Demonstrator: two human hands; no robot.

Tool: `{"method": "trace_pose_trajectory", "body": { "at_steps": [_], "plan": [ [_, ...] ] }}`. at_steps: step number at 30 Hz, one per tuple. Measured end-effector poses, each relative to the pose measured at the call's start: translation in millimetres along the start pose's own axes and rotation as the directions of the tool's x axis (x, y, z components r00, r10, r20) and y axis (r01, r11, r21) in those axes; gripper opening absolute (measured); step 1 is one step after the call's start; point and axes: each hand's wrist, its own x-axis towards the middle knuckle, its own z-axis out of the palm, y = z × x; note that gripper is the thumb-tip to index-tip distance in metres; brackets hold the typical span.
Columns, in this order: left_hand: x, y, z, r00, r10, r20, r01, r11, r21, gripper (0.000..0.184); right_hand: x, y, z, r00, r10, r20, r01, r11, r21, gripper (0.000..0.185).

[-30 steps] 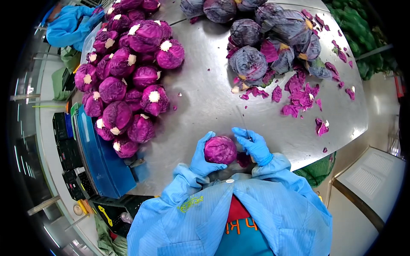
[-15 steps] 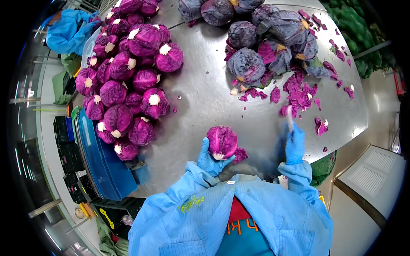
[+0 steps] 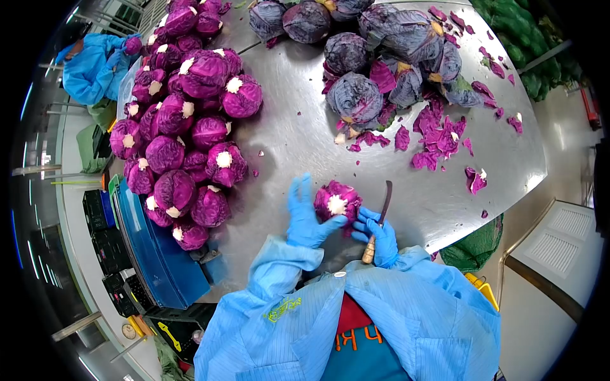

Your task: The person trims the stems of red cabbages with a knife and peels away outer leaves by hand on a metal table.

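A purple cabbage [image 3: 337, 204] stands on the metal table in front of me, its white cut stem facing up. My left hand [image 3: 308, 216], in a blue glove, is beside it on the left, fingers spread and the thumb near its lower edge. On the other side, my gloved right hand [image 3: 377, 235] holds a knife [image 3: 369, 249] with a wooden handle and a dark curved blade pointing up and away. The fingertips of that hand are close to the cabbage's lower right; whether they touch it is unclear.
Trimmed purple cabbages [image 3: 175, 152] are piled at the left. Darker cabbages [image 3: 354, 100] lie at the far side, with loose leaves [image 3: 438, 136] to their right on the metal table [image 3: 292, 146]. Another person [image 3: 95, 66] in blue is at the upper left. Blue crates [image 3: 155, 247] stand beside the table.
The cabbage has turned so its white stem faces up. My left hand has opened at its side. My right hand swung out right with the knife, then came back beside the cabbage.
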Motion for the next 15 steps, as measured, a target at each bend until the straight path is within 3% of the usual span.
{"method": "trace_pose_trajectory", "body": {
  "at_steps": [2,3,6,7,9,11,14,15],
  "plan": [
    [12,12,8,0.970,0.083,0.228,-0.081,0.997,-0.020,0.116,7,-1,-4,0.998,-0.057,0.007,0.057,0.997,-0.058,0.042],
    [14,4,23,0.982,0.093,0.162,-0.098,0.995,0.020,0.127,12,-2,-8,0.997,-0.078,-0.006,0.077,0.994,-0.075,0.041],
    [14,-26,47,0.994,0.050,0.099,-0.008,0.923,-0.386,0.134,26,-25,-26,0.957,-0.256,-0.136,0.239,0.962,-0.131,0.039],
    [14,-28,45,0.991,0.066,0.118,-0.010,0.905,-0.425,0.134,32,-38,-41,0.913,-0.349,-0.209,0.315,0.932,-0.180,0.037],
    [14,-33,36,0.984,0.097,0.151,-0.009,0.867,-0.498,0.134,50,-69,-88,0.762,-0.589,-0.268,0.506,0.801,-0.320,0.036],
    [16,-35,32,0.973,0.116,0.198,-0.008,0.879,-0.477,0.130,56,-104,-120,0.491,-0.842,-0.224,0.596,0.512,-0.619,0.035],
    [19,-20,23,0.970,-0.010,0.245,0.140,0.843,-0.519,0.115,35,-145,-90,0.247,-0.965,-0.091,0.529,0.213,-0.821,0.036],
    [23,-16,18,0.951,-0.056,0.304,0.235,0.771,-0.592,0.108,38,-144,-98,0.267,-0.963,-0.038,0.538,0.182,-0.823,0.039]
  ]
}}
